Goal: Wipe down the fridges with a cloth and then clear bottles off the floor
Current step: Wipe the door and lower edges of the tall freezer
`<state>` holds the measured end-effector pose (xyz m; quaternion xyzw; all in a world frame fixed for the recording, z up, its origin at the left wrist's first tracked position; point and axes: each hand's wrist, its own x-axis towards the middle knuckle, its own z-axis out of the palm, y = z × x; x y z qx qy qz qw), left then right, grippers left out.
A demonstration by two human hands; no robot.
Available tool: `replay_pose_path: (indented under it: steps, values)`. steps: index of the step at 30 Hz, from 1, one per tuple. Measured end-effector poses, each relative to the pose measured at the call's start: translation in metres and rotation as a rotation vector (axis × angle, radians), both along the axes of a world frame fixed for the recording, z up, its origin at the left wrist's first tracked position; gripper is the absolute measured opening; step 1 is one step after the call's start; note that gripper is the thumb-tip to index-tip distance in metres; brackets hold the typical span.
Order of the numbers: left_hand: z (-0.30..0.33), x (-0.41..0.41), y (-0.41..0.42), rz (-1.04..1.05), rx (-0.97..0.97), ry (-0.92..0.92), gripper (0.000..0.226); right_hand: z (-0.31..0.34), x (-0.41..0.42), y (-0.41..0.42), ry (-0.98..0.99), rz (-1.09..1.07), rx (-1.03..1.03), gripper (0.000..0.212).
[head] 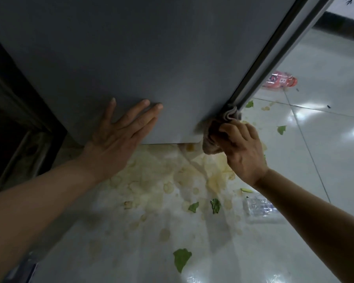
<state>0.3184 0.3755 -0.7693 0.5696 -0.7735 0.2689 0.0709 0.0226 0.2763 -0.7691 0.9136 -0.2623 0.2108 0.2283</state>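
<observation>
Two hands working fridge (131, 58): we're bracing left hand (119, 137) flat, fingers straight; right hand (241, 150) gripping cloth (213, 139) at fridge's lower corner, seam running upward.

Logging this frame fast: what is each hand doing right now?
Left hand: open, fingers straight, palm flat against the grey fridge side.
Right hand: closed around a bunched cloth, held at the fridge's lower corner.

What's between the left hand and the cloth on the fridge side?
Only bare grey fridge panel. In the head view, the left hand lies flat on it, and the right hand grips the cloth at the panel's lower corner.
</observation>
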Motion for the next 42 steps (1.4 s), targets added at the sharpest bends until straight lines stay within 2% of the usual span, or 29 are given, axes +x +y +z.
replay_pose_path:
  steps: [8, 11, 13, 18, 22, 27, 29, 33, 36, 39, 42]
  values:
    - [0.004, -0.001, 0.000, -0.023, 0.046, 0.019, 0.070, -0.004, 0.057, 0.010, -0.545, -0.181, 0.100, 0.017]
    - [0.005, 0.000, -0.001, -0.027, 0.018, 0.008, 0.065, -0.028, 0.077, 0.006, -0.628, -0.273, 0.130, 0.026]
    - [0.004, 0.001, -0.001, -0.023, 0.002, -0.015, 0.063, -0.049, 0.080, 0.010, -0.638, -0.318, 0.196, 0.021]
    - [0.002, -0.001, -0.002, -0.012, 0.022, -0.029, 0.062, -0.080, 0.091, 0.025, -0.662, -0.543, 0.501, 0.015]
    - [0.001, -0.003, -0.002, -0.002, 0.026, -0.004, 0.060, -0.075, 0.092, 0.027, -0.718, -0.660, 0.691, 0.022]
    - [0.002, -0.001, 0.000, -0.016, 0.013, 0.003, 0.060, -0.035, 0.071, 0.020, -1.009, -0.638, 0.540, 0.026]
    - [0.000, 0.000, 0.000, -0.008, 0.017, -0.012, 0.062, -0.032, 0.069, 0.019, -0.987, -0.628, 0.535, 0.025]
    - [0.000, 0.002, 0.000, -0.020, 0.012, -0.032, 0.060, -0.050, 0.072, 0.016, -0.773, -0.792, 0.693, 0.027]
    - [0.003, 0.005, 0.003, -0.036, 0.030, -0.012, 0.060, -0.044, 0.066, 0.014, -0.716, -0.833, 0.755, 0.032]
    - [0.005, 0.007, 0.011, -0.018, 0.040, 0.010, 0.066, -0.027, 0.050, 0.023, -0.719, -0.835, 0.791, 0.028]
    - [0.009, 0.008, 0.018, 0.022, 0.088, 0.042, 0.080, -0.002, 0.033, 0.036, -0.828, -0.817, 0.780, 0.026]
